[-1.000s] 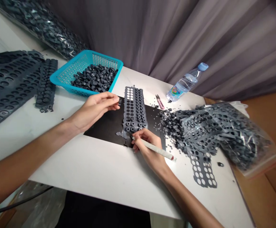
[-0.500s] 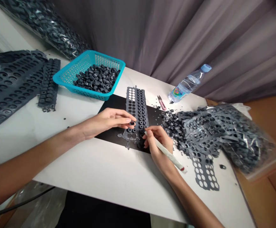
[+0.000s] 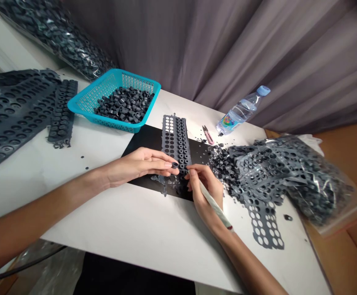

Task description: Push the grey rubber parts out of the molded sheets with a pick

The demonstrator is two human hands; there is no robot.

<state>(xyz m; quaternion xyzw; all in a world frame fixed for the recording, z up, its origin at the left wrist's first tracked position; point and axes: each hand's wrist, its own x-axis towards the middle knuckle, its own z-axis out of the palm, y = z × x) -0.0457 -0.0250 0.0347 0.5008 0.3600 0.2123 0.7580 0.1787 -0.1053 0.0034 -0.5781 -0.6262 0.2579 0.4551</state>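
Note:
Between the fingertips of my left hand (image 3: 141, 164) is a small black rubber cap (image 3: 175, 165), its open end showing. My right hand (image 3: 207, 188) is closed around a slim pen-like tool (image 3: 212, 205) with a pale handle and a dark red rear end. The tool's tip is too small to make out beside the cap. Under both hands a grey rubber sheet (image 3: 183, 143) lies lengthwise on a black mat (image 3: 141, 139). Its left columns are punched-out holes; rings still sit in its right columns.
A turquoise basket (image 3: 104, 119) of black rubber pieces stands back left, beside moulded sheets (image 3: 18, 110). At right lie pink snips (image 3: 208, 135), a water bottle (image 3: 241, 110), loose caps (image 3: 224, 164), punched-out sheets (image 3: 264, 168) and a plastic bag (image 3: 328, 200).
My left hand has shifted slightly right and down with the cap, which now shows more clearly. The rear end of the tool has swung down against my right wrist.

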